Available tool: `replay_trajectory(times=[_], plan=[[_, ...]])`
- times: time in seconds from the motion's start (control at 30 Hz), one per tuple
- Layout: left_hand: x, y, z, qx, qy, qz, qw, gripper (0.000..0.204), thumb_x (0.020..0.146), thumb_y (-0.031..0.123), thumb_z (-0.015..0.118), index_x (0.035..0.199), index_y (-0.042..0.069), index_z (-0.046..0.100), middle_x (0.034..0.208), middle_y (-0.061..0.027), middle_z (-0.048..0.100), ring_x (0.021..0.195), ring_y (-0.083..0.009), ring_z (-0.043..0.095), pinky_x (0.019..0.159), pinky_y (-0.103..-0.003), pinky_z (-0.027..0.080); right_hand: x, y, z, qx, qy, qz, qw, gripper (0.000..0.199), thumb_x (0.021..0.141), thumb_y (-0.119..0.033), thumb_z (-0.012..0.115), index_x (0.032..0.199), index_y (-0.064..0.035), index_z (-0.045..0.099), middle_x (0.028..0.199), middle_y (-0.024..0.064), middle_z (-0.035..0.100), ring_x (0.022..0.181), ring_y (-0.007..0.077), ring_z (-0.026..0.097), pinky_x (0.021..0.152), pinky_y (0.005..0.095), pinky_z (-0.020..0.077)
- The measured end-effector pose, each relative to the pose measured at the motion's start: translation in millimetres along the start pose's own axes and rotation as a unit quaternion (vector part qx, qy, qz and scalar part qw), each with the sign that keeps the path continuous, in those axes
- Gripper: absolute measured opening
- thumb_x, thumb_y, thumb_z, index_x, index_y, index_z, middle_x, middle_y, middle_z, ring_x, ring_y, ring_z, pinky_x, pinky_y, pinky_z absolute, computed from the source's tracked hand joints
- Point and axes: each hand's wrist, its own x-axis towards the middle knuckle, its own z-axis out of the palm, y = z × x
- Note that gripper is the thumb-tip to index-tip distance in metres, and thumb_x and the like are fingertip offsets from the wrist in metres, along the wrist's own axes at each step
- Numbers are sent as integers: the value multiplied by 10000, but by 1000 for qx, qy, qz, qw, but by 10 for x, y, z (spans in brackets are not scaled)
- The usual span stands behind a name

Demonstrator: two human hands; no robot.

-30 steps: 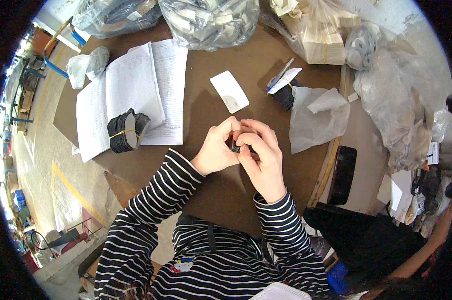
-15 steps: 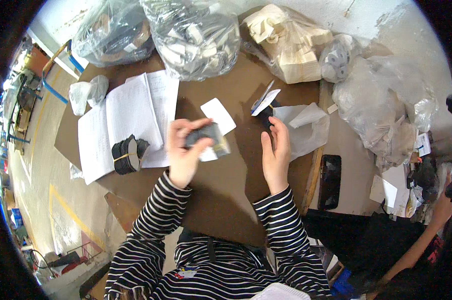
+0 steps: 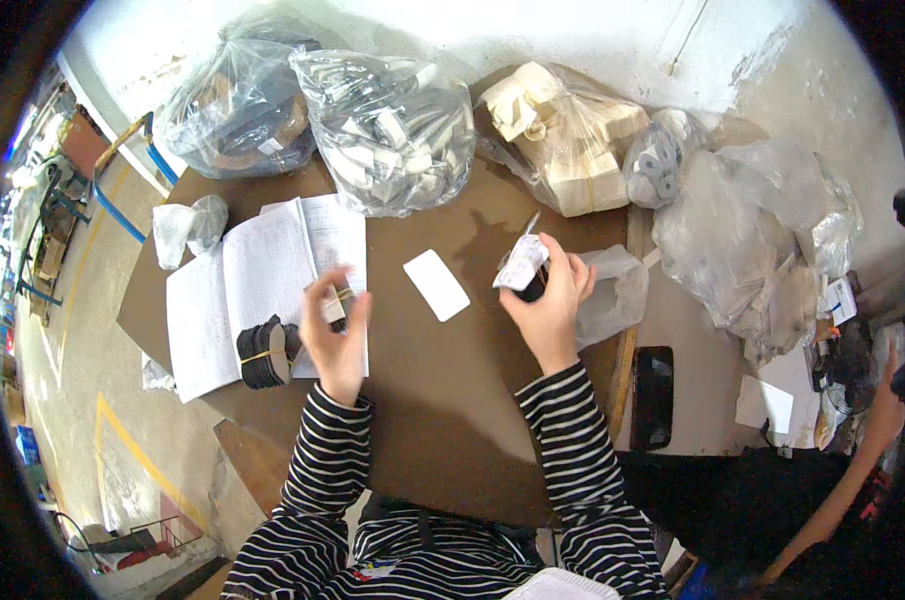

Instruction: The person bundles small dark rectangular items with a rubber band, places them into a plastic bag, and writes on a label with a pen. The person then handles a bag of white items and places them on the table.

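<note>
My left hand (image 3: 335,335) is closed round a small banded bundle (image 3: 338,304), dark with a pale face, held above the right side of an open notebook (image 3: 263,255). A similar bundle of black rounded pieces (image 3: 265,352), tied with a yellowish band, rests on the notebook's lower edge. My right hand (image 3: 553,312) grips a dark object (image 3: 535,286) with a small white printed paper (image 3: 523,262) on top; the dark object's kind is mostly hidden. A thin pointed tool (image 3: 532,224) sticks up behind the paper. Between my hands lies a blank white card (image 3: 437,285).
Clear plastic bags of parts (image 3: 388,140) and cream pieces (image 3: 583,140) line the table's back. Beside my right hand lies a translucent bag (image 3: 613,295). A black phone (image 3: 653,397) is farther right, near another person's arm (image 3: 843,480). Crumpled plastic (image 3: 753,240) fills the back right.
My left hand has moved left with the bundle, from beside the white card to over the notebook. My right hand, open before, has closed on the dark object with the paper. The view has tilted up.
</note>
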Motion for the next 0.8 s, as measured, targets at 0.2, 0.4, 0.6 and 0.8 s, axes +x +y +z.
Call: replay_trajectory(times=[0.2, 0.4, 0.6, 0.8], plan=[[-352, 127, 339, -582, -287, -362, 669, 811, 991, 635, 402, 1559, 75, 256, 1498, -101, 453, 1392, -247, 439, 1144, -445, 364, -299, -534, -127, 224, -131, -161, 952, 761, 656, -190, 820, 1353, -74, 538, 1343, 156, 513, 1329, 382, 383, 1131, 512, 257], [-366, -7, 363, -556, -313, -349, 686, 538, 970, 271, 655, 1416, 65, 435, 1259, -65, 586, 1106, -162, 589, 922, -347, 507, -334, -474, -166, 552, -269, -18, 789, 663, 800, -165, 744, 1405, -11, 520, 1401, 176, 542, 1379, 330, 415, 1146, 448, 288], [-431, 66, 453, -547, -345, -326, 689, 496, 1019, 512, 509, 1315, 122, 434, 1130, -21, 582, 1060, -120, 580, 907, -296, 473, -317, -568, -162, 429, -249, 28, 868, 533, 792, 87, 761, 1298, 23, 608, 1039, 51, 642, 903, 118, 588, 794, 255, 475], [-402, 15, 503, -562, -365, -331, 665, 485, 1037, 574, 386, 1200, 124, 467, 1093, -53, 595, 1033, -142, 605, 869, -308, 499, -419, -615, -194, 448, -143, -4, 883, 296, 806, 91, 763, 1060, 9, 634, 937, 50, 611, 832, 117, 580, 743, 256, 471]])
